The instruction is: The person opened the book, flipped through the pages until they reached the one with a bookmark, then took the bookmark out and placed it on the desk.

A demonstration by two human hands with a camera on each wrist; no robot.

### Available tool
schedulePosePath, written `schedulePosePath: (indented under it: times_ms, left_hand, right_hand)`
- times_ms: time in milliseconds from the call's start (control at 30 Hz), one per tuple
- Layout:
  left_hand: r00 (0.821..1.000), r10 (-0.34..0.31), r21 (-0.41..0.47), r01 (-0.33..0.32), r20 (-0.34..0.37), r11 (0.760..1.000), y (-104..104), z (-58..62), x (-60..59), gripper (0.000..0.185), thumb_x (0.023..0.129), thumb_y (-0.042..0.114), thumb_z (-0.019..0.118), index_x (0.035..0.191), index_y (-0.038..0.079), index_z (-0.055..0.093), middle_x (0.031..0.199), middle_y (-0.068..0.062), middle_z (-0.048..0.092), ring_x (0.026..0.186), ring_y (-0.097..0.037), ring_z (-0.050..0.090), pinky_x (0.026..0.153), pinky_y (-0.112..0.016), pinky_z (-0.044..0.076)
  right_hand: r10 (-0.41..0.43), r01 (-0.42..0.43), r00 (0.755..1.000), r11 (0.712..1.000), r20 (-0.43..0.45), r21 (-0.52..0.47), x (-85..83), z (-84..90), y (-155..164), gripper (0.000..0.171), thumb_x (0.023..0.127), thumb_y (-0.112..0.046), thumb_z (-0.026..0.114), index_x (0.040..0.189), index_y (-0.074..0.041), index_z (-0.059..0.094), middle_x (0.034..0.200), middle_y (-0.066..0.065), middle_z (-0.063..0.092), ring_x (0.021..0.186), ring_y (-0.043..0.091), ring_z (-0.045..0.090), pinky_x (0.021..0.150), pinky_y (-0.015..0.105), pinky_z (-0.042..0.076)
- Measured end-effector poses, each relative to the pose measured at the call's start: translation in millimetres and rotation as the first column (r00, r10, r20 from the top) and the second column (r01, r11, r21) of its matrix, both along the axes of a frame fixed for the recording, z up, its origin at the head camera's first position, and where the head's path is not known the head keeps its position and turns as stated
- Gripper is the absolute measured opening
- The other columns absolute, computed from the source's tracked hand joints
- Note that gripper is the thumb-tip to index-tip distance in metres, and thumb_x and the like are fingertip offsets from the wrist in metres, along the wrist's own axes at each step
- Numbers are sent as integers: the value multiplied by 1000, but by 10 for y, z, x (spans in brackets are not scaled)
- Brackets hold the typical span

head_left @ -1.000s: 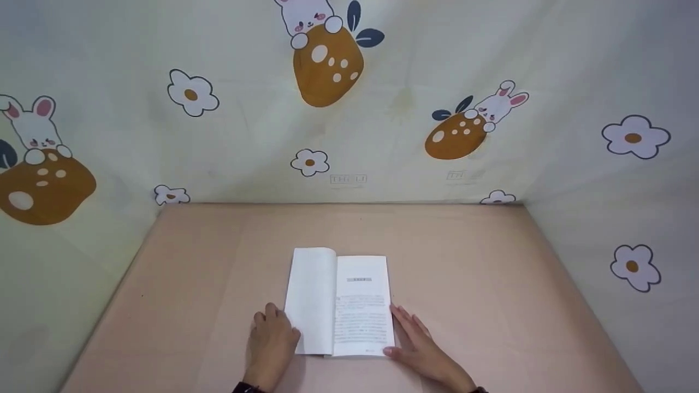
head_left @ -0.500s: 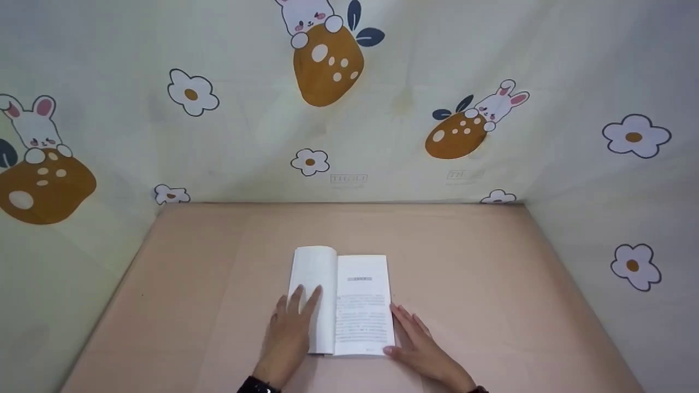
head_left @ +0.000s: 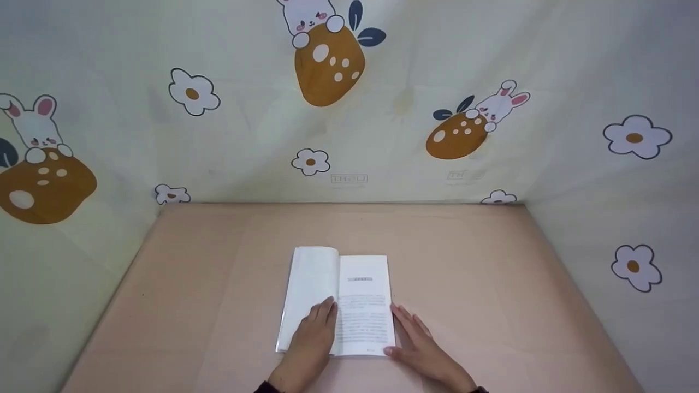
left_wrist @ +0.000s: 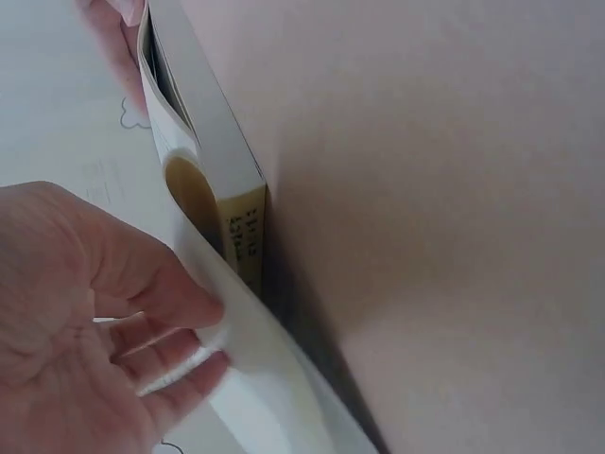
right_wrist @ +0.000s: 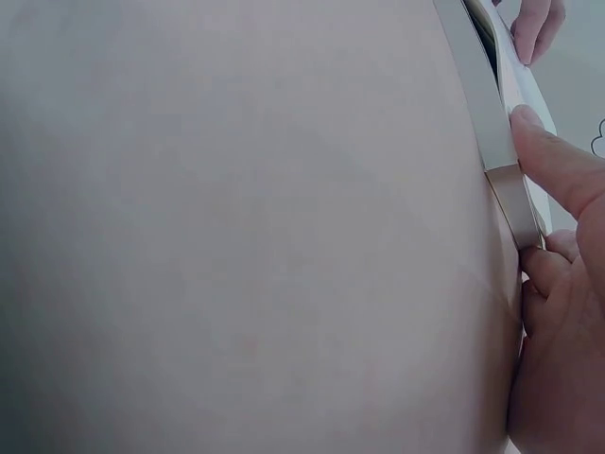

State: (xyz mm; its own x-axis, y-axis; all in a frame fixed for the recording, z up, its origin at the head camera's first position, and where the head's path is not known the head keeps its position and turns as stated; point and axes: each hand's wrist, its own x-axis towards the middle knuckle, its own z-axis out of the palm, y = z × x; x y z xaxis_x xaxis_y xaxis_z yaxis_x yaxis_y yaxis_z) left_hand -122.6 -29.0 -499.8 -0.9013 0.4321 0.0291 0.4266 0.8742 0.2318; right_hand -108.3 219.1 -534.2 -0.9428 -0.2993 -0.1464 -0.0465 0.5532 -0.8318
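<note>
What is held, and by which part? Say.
The right hand holds the book by its right edge, thumb near the lower corner; left hand rests on the left page.

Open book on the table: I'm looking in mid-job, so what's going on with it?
A person is handling the open book, which lies on the table. The left grip rests on the left-hand page, near the middle of the book. The right grip touches the book's right edge, leaving the printed right-hand page mostly uncovered.
</note>
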Motion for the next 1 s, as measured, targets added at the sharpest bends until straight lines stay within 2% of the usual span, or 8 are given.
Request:
schedulePosePath:
  times_ms: [233, 400, 500, 667, 767, 833, 1000]
  left_hand:
    - [1000, -6, -13, 6, -20, 1000, 44, -21, 52, 53, 81, -1, 61, 132, 3, 48, 142, -23, 36, 125, -36, 42, 93, -46, 46]
    - [998, -16, -10, 15, -65, 1000, 63, -24, 61, 44, 86, 21, 63, 128, 12, 55, 138, -27, 40, 121, -40, 45, 88, -50, 47]
    - [999, -11, -13, 10, -47, 1000, 63, -21, 58, 50, 84, 36, 64, 128, 15, 55, 138, -28, 39, 121, -40, 43, 86, -51, 46]
    - [1000, 7, -23, -7, 2, 1000, 74, -19, 24, 56, 82, 45, 63, 130, 16, 54, 140, -28, 37, 121, -41, 41, 86, -52, 43]
    - [1000, 5, -41, -5, -4, 999, 80, -33, 12, 62, 80, 52, 62, 131, 16, 54, 138, -27, 40, 119, -40, 43, 84, -51, 45]
    - [1000, 1, -52, -2, -20, 999, 79, -45, 8, 68, 77, 57, 62, 131, 17, 54, 137, -26, 41, 116, -38, 44, 81, -49, 46]
    - [998, -12, -50, 10, -54, 999, 104, -64, 8, 77, 67, 63, 67, 130, 20, 55, 134, -26, 44, 110, -35, 45, 76, -46, 45]
  right_hand:
    - [-12, 12, 1000, 999, 23, -30, -22, -21, -8, 80, 86, -37, 64, 149, -16, 20, 155, 18, 15, 140, 46, -4, 106, 68, -3]
    - [9, -10, 1000, 999, -18, -38, -53, -40, -11, 78, 86, -34, 64, 148, -14, 22, 154, 19, 19, 141, 44, 3, 109, 63, -4]
    - [19, -19, 999, 1000, -37, -10, -66, -39, -18, 77, 86, -35, 65, 148, -15, 24, 153, 17, 21, 142, 42, 7, 111, 60, -2]
    - [4, -2, 998, 999, -58, 36, -95, -25, -29, 75, 84, -38, 65, 147, -22, 28, 151, 16, 27, 140, 43, 15, 109, 66, 5]
    - [-8, 15, 995, 998, -101, 69, -118, -33, -23, 74, 82, -40, 67, 145, -23, 32, 145, 15, 36, 136, 41, 25, 105, 67, 11]
    - [-6, 17, 991, 997, -131, 81, -134, -40, -21, 75, 81, -41, 68, 145, -23, 34, 141, 11, 41, 132, 37, 31, 104, 63, 15]
    - [-20, 33, 984, 997, -176, 72, -136, -64, 2, 83, 78, -41, 70, 146, -19, 30, 138, 6, 45, 127, 29, 35, 100, 54, 20]
